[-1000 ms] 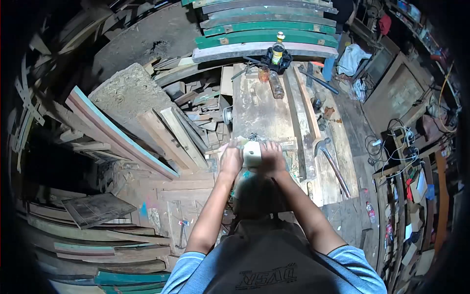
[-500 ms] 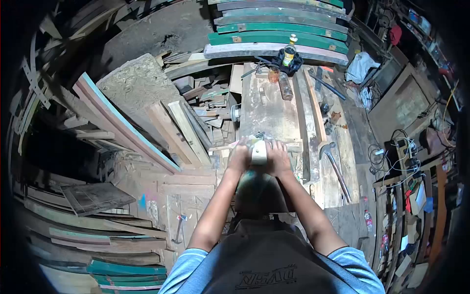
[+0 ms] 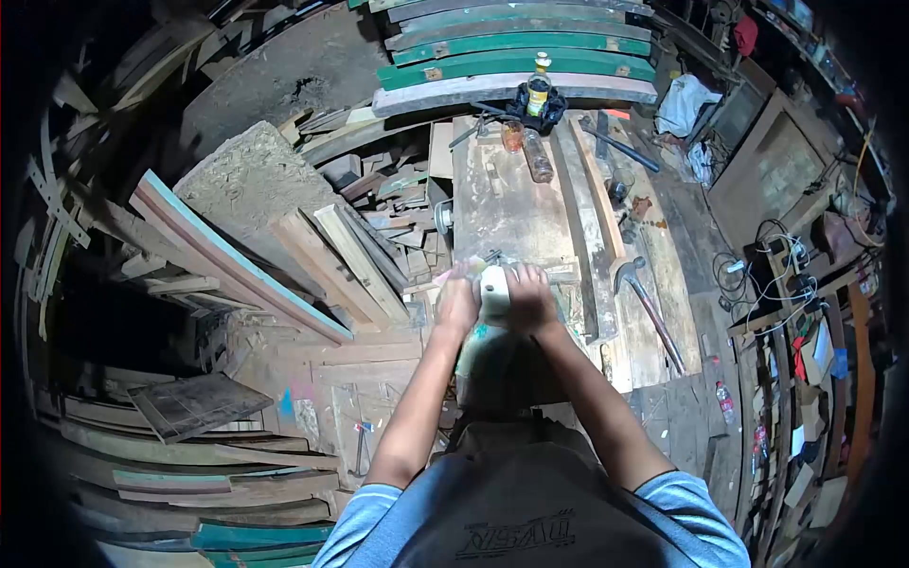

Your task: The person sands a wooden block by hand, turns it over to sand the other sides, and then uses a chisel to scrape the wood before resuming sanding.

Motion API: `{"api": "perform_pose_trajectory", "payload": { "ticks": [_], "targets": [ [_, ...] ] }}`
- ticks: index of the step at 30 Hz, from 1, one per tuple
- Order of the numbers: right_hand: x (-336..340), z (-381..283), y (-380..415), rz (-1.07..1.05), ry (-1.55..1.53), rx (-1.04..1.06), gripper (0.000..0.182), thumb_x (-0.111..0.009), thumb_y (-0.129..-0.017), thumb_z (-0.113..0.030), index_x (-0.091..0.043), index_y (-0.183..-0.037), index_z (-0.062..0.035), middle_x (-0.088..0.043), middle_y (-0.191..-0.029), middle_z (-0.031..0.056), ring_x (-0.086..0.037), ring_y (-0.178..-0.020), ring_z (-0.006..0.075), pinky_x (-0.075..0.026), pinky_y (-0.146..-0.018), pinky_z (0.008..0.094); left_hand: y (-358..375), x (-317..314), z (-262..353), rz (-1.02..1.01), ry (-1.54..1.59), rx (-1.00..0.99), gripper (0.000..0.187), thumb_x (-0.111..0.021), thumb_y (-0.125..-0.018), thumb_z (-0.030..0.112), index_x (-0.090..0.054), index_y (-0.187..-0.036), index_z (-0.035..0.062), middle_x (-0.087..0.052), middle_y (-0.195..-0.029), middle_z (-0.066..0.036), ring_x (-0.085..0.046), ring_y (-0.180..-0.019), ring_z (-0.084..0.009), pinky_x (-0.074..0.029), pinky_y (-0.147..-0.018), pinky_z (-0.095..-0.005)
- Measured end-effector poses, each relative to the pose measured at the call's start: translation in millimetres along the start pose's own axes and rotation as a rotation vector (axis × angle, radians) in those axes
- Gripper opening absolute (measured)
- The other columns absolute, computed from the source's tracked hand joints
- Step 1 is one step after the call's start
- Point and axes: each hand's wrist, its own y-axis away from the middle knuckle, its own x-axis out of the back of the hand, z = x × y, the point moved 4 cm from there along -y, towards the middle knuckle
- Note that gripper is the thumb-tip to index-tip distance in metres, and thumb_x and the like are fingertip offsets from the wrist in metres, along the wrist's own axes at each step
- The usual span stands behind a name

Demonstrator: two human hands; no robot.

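Observation:
Both of my hands are together at the near end of the wooden workbench [image 3: 516,213]. Between them is a pale, whitish block-like object [image 3: 494,289] with a small dark hole in it. My left hand [image 3: 457,301] is wrapped against its left side. My right hand [image 3: 530,298] is closed over its right side, fingers curled. A small dark metal piece [image 3: 492,256] lies just beyond the object. Below my hands a greenish surface is in shadow, and its details are hard to make out.
On the bench's right side lies a hammer [image 3: 650,312]. Farther back are a bottle with a yellow label [image 3: 538,97], an amber jar [image 3: 512,136] and a clear bottle [image 3: 538,156]. Boards [image 3: 355,265] lean at the left; tangled cables [image 3: 781,275] lie at the right.
The view has shifted a little, with the bench's far end now slightly higher and to the left. My hands remain on the pale object, which looks slightly more tilted.

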Motion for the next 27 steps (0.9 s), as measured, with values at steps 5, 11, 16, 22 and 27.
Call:
{"api": "perform_pose_trajectory", "payload": {
  "ticks": [5,11,16,22,27],
  "targets": [
    [-20,6,0,-0.039,0.098,-0.022,0.111,-0.092,-0.060,-0.063,-0.059,-0.147,-0.0017,-0.065,-0.124,0.0183,-0.063,-0.122,0.0367,-0.049,-0.108,0.0522,31,-7,4,0.019,-0.041,-0.210,0.042,-0.054,-0.107,0.009,-0.063,-0.144,-0.0092,-0.062,-0.145,-0.039,-0.056,-0.141,-0.0562,-0.041,-0.126,-0.0564],
    [-18,6,-2,-0.060,0.113,-0.025,0.100,-0.089,-0.064,-0.057,-0.060,-0.145,-0.0056,-0.067,-0.127,0.0138,-0.064,-0.122,0.0329,-0.048,-0.110,0.0509,51,-11,2,-0.065,0.045,-0.212,0.059,-0.057,-0.097,0.002,-0.055,-0.155,-0.0042,-0.056,-0.161,-0.028,-0.050,-0.153,-0.0460,-0.033,-0.134,-0.0499],
    [2,-5,-6,-0.132,0.036,-0.051,0.113,-0.091,-0.065,-0.068,-0.057,-0.150,-0.0010,-0.064,-0.132,0.0192,-0.059,-0.131,0.0375,-0.044,-0.115,0.0526,-7,-17,-19,-0.114,-0.146,-0.138,0.055,-0.056,-0.100,0.003,-0.056,-0.154,-0.0077,-0.060,-0.153,-0.032,-0.053,-0.149,-0.0453,-0.036,-0.132,-0.0499],
    [-20,8,-7,-0.200,0.073,-0.043,0.120,-0.092,-0.067,-0.069,-0.050,-0.157,-0.0022,-0.061,-0.138,0.0204,-0.055,-0.137,0.0384,-0.040,-0.120,0.0539,63,-21,7,-0.089,-0.215,-0.288,0.056,-0.058,-0.099,0.008,-0.057,-0.154,-0.0026,-0.059,-0.159,-0.025,-0.050,-0.153,-0.0400,-0.032,-0.134,-0.0445],
    [5,-4,-10,-0.310,0.074,-0.062,0.130,-0.094,-0.064,-0.068,-0.041,-0.164,-0.0046,-0.055,-0.141,0.0214,-0.051,-0.140,0.0413,-0.036,-0.123,0.0548,42,-20,-15,0.004,0.108,-0.065,0.057,-0.062,-0.097,0.018,-0.060,-0.149,-0.0070,-0.062,-0.152,-0.031,-0.053,-0.150,-0.0403,-0.037,-0.131,-0.0437]
  ]
}}
